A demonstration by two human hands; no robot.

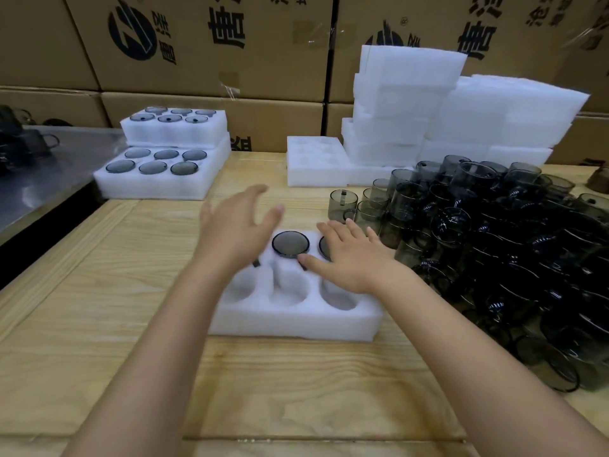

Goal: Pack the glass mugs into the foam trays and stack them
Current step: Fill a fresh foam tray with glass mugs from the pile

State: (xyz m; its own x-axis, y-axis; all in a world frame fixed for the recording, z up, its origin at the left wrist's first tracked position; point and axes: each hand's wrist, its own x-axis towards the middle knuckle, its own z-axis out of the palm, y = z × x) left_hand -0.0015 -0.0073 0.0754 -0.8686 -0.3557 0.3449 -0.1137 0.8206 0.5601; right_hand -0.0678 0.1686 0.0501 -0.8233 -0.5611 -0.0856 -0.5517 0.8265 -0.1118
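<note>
A white foam tray (293, 321) lies on the wooden table in front of me. Its back row holds smoky glass mugs upside down; one mug's base (290, 244) shows in the back middle hole, another is partly under my right hand. The three front holes are empty. My left hand (237, 225) hovers open above the tray's back left corner, fingers spread and blurred. My right hand (349, 255) lies flat with straight fingers over the back right mug, thumb near the middle one. A large heap of loose glass mugs (487, 245) covers the table at the right.
Two filled foam trays (164, 156) are stacked at the back left. Empty foam trays (428, 120) pile up at the back right, one (316, 163) lying flat before them. Cardboard boxes (211, 44) wall the back. A metal surface (49, 173) adjoins the table at the left.
</note>
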